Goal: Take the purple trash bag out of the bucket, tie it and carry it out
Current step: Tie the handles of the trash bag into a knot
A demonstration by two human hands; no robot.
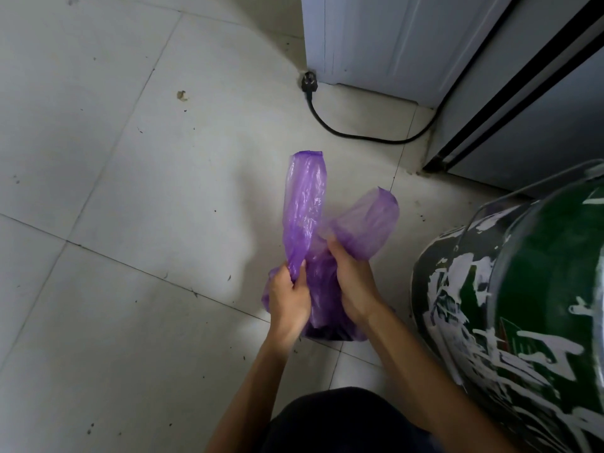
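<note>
The purple trash bag (322, 289) stands on the tiled floor, outside the bucket, with dark contents at its bottom. Its two upper flaps stick up: one long flap points straight up, the other leans to the right. My left hand (289, 297) grips the base of the upright flap. My right hand (351, 279) grips the base of the right-leaning flap. The green bucket (510, 322), smeared with white paint and fitted with a wire handle, stands just right of the bag.
A black power plug (309, 81) and its cable (359, 136) lie on the floor beyond the bag. A white appliance (376, 37) and a grey cabinet (529, 109) stand at the back right. Pale floor tiles (130, 191) spread to the left.
</note>
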